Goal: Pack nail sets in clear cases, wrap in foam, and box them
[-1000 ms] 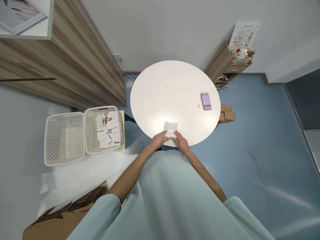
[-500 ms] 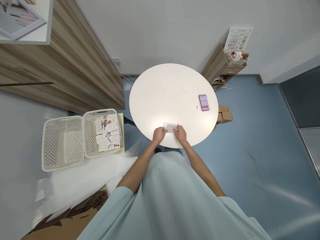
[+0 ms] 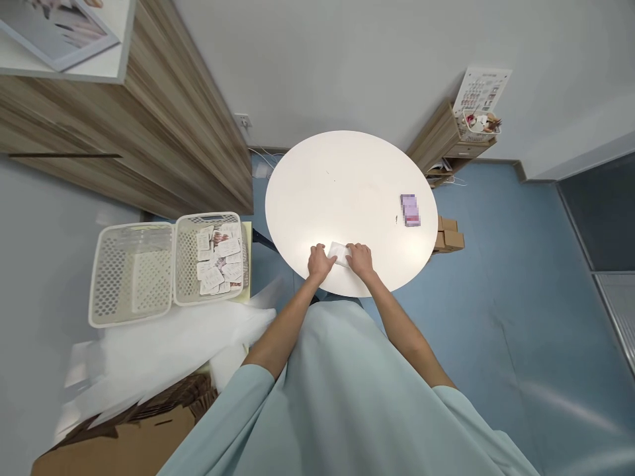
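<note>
A small, flat white packet (image 3: 339, 252) lies tilted between my hands, over the near edge of the round white table (image 3: 342, 178). My left hand (image 3: 320, 262) is closed at the packet's left side, its thumb against the lower left edge. At the right side my right hand (image 3: 360, 260) grips it, with the fingers over the top and the thumb on its face. My fingers cover both ends of the packet, and any print on it is too small to read.
A blurred purple pack (image 3: 410, 210) lies at the table's right. To the left, a white basket (image 3: 184, 258) holds several printed cards (image 3: 218, 261), beside another white basket (image 3: 99, 277). White sheeting (image 3: 183, 337) and brown cardboard (image 3: 124, 446) lie below; small cartons (image 3: 450, 236) stand right of the table.
The packet has turned from level to slanting down to the right. Both hands have shifted their grip on it, and the whole view has moved slightly.
</note>
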A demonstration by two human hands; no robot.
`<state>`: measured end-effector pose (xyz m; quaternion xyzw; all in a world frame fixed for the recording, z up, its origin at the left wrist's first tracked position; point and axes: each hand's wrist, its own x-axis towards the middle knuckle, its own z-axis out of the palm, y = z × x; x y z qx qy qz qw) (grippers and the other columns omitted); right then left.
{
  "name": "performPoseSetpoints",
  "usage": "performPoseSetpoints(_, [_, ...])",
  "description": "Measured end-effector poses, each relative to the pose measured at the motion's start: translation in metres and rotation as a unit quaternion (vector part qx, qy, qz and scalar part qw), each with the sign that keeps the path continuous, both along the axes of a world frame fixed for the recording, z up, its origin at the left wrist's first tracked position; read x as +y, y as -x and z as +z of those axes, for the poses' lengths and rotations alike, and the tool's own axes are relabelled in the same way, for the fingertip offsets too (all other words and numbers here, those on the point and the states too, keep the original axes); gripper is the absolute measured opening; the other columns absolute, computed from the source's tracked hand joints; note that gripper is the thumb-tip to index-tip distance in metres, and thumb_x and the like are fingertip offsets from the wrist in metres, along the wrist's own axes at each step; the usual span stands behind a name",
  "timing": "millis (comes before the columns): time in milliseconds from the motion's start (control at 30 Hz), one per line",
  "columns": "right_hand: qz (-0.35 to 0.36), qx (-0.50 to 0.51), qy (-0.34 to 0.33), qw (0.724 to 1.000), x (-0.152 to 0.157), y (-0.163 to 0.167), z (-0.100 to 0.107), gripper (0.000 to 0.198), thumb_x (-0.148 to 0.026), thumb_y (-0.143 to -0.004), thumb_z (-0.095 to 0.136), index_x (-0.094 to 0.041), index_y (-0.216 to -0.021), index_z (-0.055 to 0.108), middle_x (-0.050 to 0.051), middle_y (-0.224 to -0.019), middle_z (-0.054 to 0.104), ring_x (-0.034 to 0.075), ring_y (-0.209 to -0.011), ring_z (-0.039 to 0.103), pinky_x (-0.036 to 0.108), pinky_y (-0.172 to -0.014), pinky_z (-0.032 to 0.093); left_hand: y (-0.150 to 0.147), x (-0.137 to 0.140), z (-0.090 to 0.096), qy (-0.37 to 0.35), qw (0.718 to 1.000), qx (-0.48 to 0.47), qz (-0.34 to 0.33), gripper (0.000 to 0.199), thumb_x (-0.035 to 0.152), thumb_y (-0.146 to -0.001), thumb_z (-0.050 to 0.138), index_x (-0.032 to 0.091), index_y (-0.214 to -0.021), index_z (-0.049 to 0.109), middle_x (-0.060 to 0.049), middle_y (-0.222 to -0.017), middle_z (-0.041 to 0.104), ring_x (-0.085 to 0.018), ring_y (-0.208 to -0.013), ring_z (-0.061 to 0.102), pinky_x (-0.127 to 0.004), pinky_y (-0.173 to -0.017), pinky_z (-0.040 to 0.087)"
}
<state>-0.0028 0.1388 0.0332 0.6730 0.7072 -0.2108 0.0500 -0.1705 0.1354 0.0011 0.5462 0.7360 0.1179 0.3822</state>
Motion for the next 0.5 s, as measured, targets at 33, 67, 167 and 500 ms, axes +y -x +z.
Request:
performPoseSetpoints(33, [-0.004, -0.013, 0.008, 1.0, -0.002, 0.001, 0.001, 0.034, -0.027, -0.102, 0.061, -0.02, -0.135, 0.061, 0.014, -0.129, 0.069, 0.028, -0.126, 0.059, 0.04, -0.112, 0.036, 0.001, 0.0, 0.0, 0.001, 1.0, -0.002, 0.009, 0.055, 0.038, -0.087, 0.078, 0.021, -0.132, 0.052, -0.015, -0.138, 0.058, -0.029, -0.115, 0.066, -0.038, -0.091, 0.052])
performPoseSetpoints(67, [-0.009, -0.025, 0.021, 0.999, -0.004, 0.002, 0.002, 0.033, -0.032, -0.102, 0.063, -0.019, -0.132, 0.06, 0.014, -0.126, 0.07, 0.028, -0.123, 0.061, 0.04, -0.11, 0.037, 0.001, 0.001, 0.0, 0.002, 1.0, -0.004, 0.015, 0.057, 0.037, -0.086, 0.078, 0.02, -0.133, 0.052, -0.015, -0.139, 0.058, -0.029, -0.115, 0.066, -0.038, -0.092, 0.052])
performPoseSetpoints(167, [-0.009, -0.053, 0.055, 0.997, -0.011, 0.009, 0.006, 0.034, -0.041, -0.103, 0.062, -0.015, -0.124, 0.058, 0.016, -0.119, 0.072, 0.028, -0.113, 0.067, 0.038, -0.1, 0.041, 0.004, -0.001, 0.0, 0.004, 1.0, -0.01, 0.021, 0.053, 0.035, -0.086, 0.076, 0.019, -0.131, 0.052, -0.016, -0.136, 0.061, -0.029, -0.114, 0.067, -0.037, -0.092, 0.051])
performPoseSetpoints(500, [0.016, -0.045, 0.048, 0.998, -0.029, 0.09, 0.001, 0.039, -0.046, -0.108, 0.053, -0.01, -0.122, 0.055, 0.022, -0.112, 0.075, 0.031, -0.108, 0.073, 0.038, -0.095, 0.044, 0.053, -0.032, -0.019, -0.055, 0.996, -0.039, 0.066, 0.029, 0.028, -0.087, 0.073, 0.019, -0.113, 0.064, -0.011, -0.116, 0.073, -0.027, -0.108, 0.069, -0.037, -0.096, 0.052])
